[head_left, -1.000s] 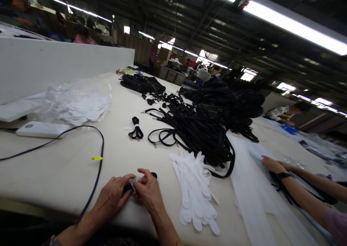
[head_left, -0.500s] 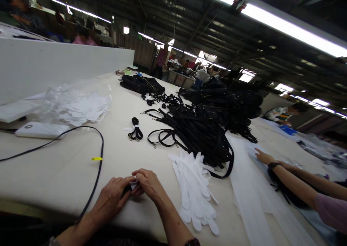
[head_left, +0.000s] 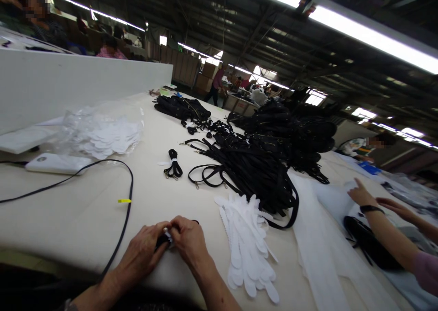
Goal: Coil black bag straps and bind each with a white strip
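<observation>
Near the table's front edge, my left hand (head_left: 145, 249) is closed around a small black strap bundle (head_left: 163, 240). My right hand (head_left: 188, 238) meets it from the right, its fingertips pinching a bit of white strip at the bundle; a dark strap end shows behind its knuckles. Beyond my hands lies a folded black strap (head_left: 173, 165) with a white band round it and metal clips at its lower end. White strips (head_left: 248, 247) are heaped to the right of my hands. Behind them is a large pile of black straps (head_left: 253, 169).
A black cord (head_left: 128, 215) with a yellow tag curves over the table's left side. Further back are a plastic bag of white pieces (head_left: 109, 135), a white device (head_left: 56, 163) and black bags (head_left: 181, 108). At right, a co-worker's hands (head_left: 364, 197) are over white sheets and a black bag.
My right hand has turned slightly, and a dark strap end now shows behind it. The co-worker's hands have moved right, lifting a sheet and uncovering more of a black bag. The view has shifted slightly.
</observation>
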Demonstrator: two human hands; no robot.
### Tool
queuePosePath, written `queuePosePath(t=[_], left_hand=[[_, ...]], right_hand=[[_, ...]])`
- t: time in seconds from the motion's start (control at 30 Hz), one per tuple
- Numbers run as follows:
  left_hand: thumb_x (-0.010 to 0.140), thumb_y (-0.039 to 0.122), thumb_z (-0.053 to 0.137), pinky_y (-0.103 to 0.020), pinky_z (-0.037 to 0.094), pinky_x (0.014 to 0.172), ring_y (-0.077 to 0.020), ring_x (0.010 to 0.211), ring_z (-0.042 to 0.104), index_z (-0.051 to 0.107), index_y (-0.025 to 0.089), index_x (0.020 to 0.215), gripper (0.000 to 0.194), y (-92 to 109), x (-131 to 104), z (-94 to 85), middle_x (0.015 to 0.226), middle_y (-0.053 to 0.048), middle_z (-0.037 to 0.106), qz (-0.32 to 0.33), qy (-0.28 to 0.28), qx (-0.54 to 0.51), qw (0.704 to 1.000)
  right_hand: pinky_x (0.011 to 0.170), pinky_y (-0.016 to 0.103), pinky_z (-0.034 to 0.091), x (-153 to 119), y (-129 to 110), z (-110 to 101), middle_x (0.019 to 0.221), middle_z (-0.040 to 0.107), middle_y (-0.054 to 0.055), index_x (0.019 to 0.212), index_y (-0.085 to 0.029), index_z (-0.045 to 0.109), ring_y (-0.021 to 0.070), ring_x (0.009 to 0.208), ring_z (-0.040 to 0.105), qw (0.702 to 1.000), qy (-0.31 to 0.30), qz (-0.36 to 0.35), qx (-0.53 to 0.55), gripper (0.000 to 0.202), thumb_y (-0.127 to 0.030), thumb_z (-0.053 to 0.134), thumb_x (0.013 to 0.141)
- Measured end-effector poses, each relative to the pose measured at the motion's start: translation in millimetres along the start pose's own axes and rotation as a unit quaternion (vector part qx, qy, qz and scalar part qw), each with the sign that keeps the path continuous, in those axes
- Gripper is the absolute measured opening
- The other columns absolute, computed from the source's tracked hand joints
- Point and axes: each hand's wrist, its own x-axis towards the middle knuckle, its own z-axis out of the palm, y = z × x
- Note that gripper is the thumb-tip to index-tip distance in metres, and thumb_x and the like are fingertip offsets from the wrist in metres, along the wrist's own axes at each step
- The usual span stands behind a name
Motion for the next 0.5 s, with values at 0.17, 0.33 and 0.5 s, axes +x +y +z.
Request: queuePosePath(t=[0.17, 0.33, 0.5], left_hand=[[0.088, 0.021, 0.059, -0.038, 0.057, 0.081, -0.0243, 0.09, 0.069, 0.045, 0.025, 0.13, 0.044, 0, 0, 1.0, 0.108, -0.005, 0.073, 0.003, 0.013, -0.004, 1.0], [0.082, 0.016, 0.061, -0.033, 0.059, 0.077, -0.023, 0.086, 0.072, 0.043, 0.027, 0.131, 0.053, -4, 2, 8.2, 0.106, -0.004, 0.075, 0.039, 0.037, 0.002, 0.999], [0.079, 0.016, 0.056, -0.032, 0.059, 0.074, -0.0227, 0.08, 0.074, 0.046, 0.03, 0.127, 0.051, -8, 1, 24.9, 0.1, -0.003, 0.077, 0.038, 0.09, -0.008, 0.995]], right_hand=[[0.067, 0.023, 0.041, -2, 3, 5, 0.086, 0.07, -0.001, 0.083, -0.025, 0.067, 0.0153, 0.077, 0.064, 0.996, 0.019, -0.025, -0.082, 0.011, -0.018, 0.058, 0.084], [0.066, 0.022, 0.04, -2, 10, 10, 0.084, 0.066, -0.002, 0.079, -0.023, 0.061, 0.014, 0.074, 0.064, 0.994, 0.052, -0.058, -0.074, 0.012, -0.011, 0.059, 0.077], [0.06, 0.023, 0.038, 1, 29, 26, 0.072, 0.063, -0.002, 0.074, -0.023, 0.059, 0.0139, 0.063, 0.062, 0.989, 0.114, -0.065, -0.067, 0.012, -0.011, 0.059, 0.072]])
